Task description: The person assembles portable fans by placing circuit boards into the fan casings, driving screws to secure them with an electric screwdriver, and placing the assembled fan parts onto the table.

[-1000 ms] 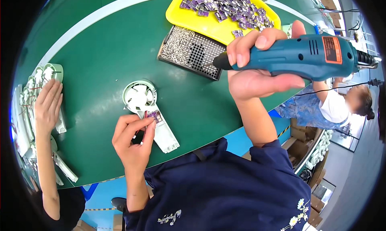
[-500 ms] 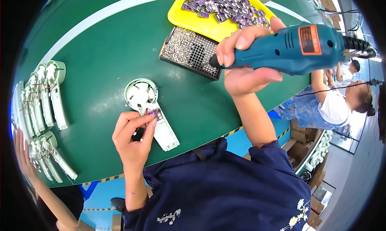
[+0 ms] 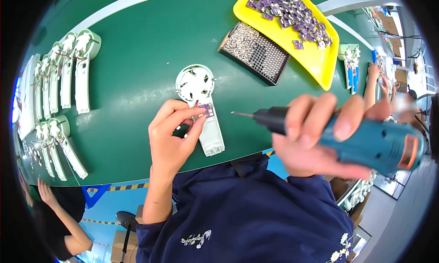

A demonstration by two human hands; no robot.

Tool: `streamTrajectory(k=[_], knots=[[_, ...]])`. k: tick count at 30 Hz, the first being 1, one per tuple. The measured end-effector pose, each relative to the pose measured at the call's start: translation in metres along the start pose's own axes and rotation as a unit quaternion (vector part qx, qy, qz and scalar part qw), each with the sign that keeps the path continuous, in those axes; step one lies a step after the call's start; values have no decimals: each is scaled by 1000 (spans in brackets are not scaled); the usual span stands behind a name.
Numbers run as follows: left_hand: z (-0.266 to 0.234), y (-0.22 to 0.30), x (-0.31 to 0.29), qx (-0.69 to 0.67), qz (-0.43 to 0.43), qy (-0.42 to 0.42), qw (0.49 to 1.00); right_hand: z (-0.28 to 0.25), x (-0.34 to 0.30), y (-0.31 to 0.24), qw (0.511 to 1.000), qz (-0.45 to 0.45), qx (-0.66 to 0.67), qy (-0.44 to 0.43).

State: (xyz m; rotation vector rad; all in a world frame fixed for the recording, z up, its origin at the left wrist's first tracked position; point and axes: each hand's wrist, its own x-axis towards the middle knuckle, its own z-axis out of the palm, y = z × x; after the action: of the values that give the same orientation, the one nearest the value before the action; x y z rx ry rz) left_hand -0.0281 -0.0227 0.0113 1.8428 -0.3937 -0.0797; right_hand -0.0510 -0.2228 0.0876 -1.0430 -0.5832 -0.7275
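Right fingers (image 3: 305,118) grip an orange-labelled teal screwdriver (image 3: 372,144).

Blurred right hand (image 3: 304,146), cropped yellow tray (image 3: 320,67), part-hidden purple board (image 3: 209,110)

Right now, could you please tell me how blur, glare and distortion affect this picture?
Head view: the right hand and power screwdriver look blurred, probably from motion; the left hand is sharper. Head view: pale glare on the green tabletop, whose edges bend, with black corners around the image.
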Motion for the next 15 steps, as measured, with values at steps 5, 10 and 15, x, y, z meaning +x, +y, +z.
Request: streamTrajectory(k=[5, 10, 15], knots=[[-1, -2, -1, -1, 8, -3, 1000, 15, -23, 23, 995, 25, -8, -101], [0, -5, -1, -21, 4, 6, 1000, 23, -30, 39, 997, 8, -14, -76], [0, -6, -1, -28, 9, 2, 1000, 19, -32, 44, 995, 2, -24, -93]])
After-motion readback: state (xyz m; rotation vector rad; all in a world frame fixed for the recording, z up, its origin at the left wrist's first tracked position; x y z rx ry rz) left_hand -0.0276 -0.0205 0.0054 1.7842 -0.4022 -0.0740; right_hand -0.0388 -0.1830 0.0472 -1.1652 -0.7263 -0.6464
